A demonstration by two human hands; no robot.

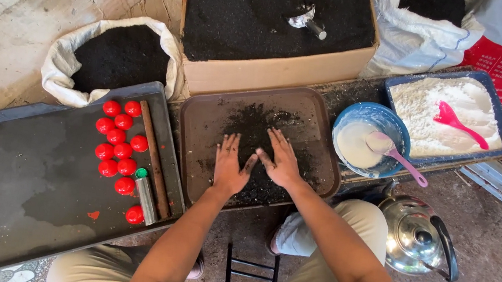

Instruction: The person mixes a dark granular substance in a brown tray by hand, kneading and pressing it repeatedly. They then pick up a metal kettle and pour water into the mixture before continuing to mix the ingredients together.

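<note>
My left hand [229,167] and my right hand [280,159] lie flat, palms down and fingers spread, on a patch of black powder [252,125] in the brown tray [201,114]. The two thumbs nearly touch. Neither hand holds anything. Left of the tray, a dark flat tray [24,173] carries several red balls [118,146], a brown stick [154,159] and a small metal tube with a green cap [144,197].
Behind the brown tray stand a cardboard box of black powder [270,74] with a metal scoop [308,21] and two white sacks [59,71] of black powder. At right are a blue bowl of white liquid [359,143] with a spoon, a blue tray of white powder [447,109], and a steel kettle [415,236].
</note>
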